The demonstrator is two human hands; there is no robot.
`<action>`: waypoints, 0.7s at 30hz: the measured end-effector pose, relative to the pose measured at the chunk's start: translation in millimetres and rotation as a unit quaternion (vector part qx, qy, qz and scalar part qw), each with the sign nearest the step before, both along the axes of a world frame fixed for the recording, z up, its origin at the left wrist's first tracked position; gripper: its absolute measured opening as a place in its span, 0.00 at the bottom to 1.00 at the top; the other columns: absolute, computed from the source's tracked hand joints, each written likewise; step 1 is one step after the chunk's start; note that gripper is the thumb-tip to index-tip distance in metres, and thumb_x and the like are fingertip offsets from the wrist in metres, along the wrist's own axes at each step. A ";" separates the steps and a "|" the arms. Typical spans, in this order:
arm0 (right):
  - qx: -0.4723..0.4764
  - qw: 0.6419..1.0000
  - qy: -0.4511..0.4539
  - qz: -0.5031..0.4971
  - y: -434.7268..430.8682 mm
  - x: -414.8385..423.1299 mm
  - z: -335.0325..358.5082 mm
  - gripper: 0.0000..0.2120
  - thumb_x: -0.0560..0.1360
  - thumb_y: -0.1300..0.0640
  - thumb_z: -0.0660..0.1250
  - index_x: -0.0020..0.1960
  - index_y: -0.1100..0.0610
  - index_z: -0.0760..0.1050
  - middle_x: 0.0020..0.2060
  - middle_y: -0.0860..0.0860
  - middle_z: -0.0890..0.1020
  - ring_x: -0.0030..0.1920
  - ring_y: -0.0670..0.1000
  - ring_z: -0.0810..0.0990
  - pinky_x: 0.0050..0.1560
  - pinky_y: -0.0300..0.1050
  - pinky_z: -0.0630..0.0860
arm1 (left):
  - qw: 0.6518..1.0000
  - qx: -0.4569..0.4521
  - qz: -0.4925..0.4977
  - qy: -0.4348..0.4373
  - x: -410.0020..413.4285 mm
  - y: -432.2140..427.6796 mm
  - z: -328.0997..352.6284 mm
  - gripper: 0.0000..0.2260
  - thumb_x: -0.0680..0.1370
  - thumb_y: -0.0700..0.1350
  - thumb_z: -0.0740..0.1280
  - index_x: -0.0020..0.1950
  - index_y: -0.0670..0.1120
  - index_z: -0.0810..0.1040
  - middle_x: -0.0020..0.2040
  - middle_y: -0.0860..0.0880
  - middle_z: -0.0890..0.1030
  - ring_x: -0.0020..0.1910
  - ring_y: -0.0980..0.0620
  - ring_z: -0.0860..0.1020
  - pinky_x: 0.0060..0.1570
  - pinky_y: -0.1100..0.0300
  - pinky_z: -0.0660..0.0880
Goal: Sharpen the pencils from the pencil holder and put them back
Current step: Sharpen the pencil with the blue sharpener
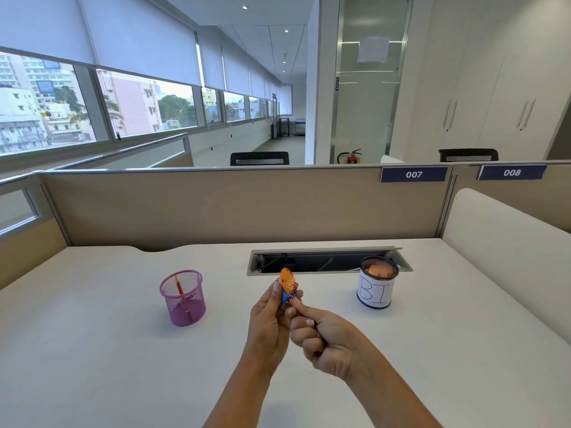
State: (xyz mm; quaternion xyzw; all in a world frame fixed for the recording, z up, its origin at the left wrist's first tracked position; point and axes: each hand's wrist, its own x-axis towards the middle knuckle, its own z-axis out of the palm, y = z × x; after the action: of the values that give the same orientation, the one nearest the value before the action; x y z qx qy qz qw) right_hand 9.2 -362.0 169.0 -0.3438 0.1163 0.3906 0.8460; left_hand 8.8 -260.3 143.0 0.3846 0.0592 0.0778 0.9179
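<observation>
The left hand pinched a small blue plastic sharpener with a curled orange shaving on top. The right hand pinched a short red striped pencil, whose axis pointed far-left into the sharpener. The pink wire-mesh pencil holder stood well left, nearer the left hand.

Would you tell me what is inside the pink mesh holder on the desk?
A red pencil leans inside the pink mesh holder, seen through the opening and the mesh. The mesh blurs the bottom, so I cannot tell whether more lie there.
</observation>
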 end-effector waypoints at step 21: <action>-0.671 0.353 -0.648 -0.075 14.2 7.4 -41.8 0.14 0.54 0.57 0.83 0.35 0.52 0.80 0.22 0.47 0.74 0.24 0.44 0.57 0.25 0.29 0.37 | 0.912 0.306 0.255 0.094 3.2 -8.5 -0.8 0.05 0.70 0.48 0.71 0.35 0.52 0.78 0.34 0.53 0.81 0.37 0.54 0.81 0.45 0.60 0.77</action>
State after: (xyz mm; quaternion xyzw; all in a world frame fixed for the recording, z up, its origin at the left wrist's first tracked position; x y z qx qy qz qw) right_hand 16.7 -347.7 127.2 -0.9332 -0.2189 -0.2266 0.1731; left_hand 12.0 -268.7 142.2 0.6240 0.2146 0.2870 0.6944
